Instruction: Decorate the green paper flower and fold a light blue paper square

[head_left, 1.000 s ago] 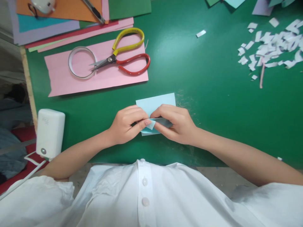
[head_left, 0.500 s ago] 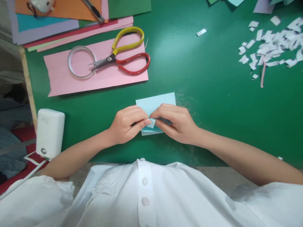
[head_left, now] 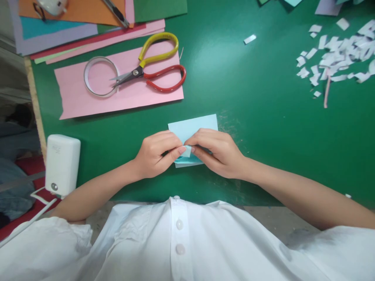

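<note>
Pinching blue paper (head_left: 191, 125), both hands (head_left: 155, 154) (head_left: 218, 152) | scissors (head_left: 152, 64) beyond | scraps (head_left: 336, 58) right

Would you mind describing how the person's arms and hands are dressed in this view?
Both forearms are bare. The left hand and right hand wear no gloves, rings or watch. A white button-front shirt with short, loose sleeves covers the upper arms; two white buttons show.

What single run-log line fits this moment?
left hand: pinching light blue paper | right hand: pinching same paper | scissors: lying on pink sheet
</note>
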`<state>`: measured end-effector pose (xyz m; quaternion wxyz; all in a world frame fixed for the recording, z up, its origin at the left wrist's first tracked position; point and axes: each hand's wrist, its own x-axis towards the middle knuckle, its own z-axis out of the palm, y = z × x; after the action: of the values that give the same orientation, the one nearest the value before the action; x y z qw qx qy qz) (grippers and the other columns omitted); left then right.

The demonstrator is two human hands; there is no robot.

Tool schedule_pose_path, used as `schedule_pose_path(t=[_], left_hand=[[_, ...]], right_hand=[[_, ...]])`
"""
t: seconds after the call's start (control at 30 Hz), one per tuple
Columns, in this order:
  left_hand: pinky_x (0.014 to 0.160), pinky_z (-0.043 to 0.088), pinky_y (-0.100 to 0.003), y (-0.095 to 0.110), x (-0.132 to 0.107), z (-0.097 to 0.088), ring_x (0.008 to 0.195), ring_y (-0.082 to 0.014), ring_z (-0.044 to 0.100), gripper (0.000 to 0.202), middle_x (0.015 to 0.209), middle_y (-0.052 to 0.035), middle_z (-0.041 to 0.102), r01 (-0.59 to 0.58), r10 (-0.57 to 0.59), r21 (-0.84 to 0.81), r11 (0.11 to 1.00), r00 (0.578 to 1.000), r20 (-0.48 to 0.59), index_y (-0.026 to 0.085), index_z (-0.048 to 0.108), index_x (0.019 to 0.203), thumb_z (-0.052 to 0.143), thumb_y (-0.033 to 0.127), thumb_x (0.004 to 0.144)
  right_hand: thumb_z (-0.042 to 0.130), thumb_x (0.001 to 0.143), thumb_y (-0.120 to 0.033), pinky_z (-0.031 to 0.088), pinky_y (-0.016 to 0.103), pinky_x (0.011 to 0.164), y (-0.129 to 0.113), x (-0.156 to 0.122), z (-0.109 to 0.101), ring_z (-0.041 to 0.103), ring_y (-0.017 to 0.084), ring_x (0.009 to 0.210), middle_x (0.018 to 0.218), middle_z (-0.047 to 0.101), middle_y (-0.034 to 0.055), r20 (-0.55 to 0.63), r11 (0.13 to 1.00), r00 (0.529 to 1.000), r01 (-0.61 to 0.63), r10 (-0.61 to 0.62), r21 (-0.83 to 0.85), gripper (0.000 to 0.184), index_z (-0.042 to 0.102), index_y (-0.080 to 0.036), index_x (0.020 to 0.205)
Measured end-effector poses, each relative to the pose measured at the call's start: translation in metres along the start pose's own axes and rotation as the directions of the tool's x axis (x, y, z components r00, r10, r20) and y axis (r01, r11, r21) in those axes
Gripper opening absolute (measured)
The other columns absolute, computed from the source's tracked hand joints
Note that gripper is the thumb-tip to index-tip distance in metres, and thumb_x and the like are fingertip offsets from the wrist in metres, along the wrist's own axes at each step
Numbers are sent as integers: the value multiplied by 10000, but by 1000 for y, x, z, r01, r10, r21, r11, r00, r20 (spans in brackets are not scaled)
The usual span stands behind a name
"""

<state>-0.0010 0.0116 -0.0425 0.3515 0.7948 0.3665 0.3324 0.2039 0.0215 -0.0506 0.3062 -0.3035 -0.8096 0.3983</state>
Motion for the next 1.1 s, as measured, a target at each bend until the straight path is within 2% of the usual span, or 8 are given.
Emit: schedule_pose_path(t=[0.5,0.67,0.93,1.1], left_hand=[[602,411,-239,4,0,2,571,-101,425,259,588,22,497,10,-9,74,997,1000,-12,182,494,686,478,163,943],[594,395,-242,4,0,2,565,-102,406,269,576,28,473,14,-13,80,997,1000,-9,185,481,675,481,171,944],[604,419,-238,5,2,1,563,-103,430,276,585,23,507,32,-33,65,997,999,9,187,508,680,471,202,953],[615,416,-244,3,1,0,577,-104,456,293,596,16,544,75,-76,24,997,996,45,181,532,683,487,263,961]], right_hand=[[429,968,-116,413,253,606,2,-1,4,526,128,659,755,643,22,-6,994,999,48,-49,-99,165,586,-165,964],[435,978,-193,423,266,618,-1,1,1,538,141,675,760,642,35,20,997,999,28,-27,-77,164,594,-164,953],[481,965,-192,388,235,603,-3,3,0,511,110,626,680,590,-5,14,997,998,-58,59,-56,158,583,-184,845],[464,955,-169,372,239,592,-5,3,0,471,106,595,643,543,-14,-20,996,998,-54,53,-75,187,550,-187,790]])
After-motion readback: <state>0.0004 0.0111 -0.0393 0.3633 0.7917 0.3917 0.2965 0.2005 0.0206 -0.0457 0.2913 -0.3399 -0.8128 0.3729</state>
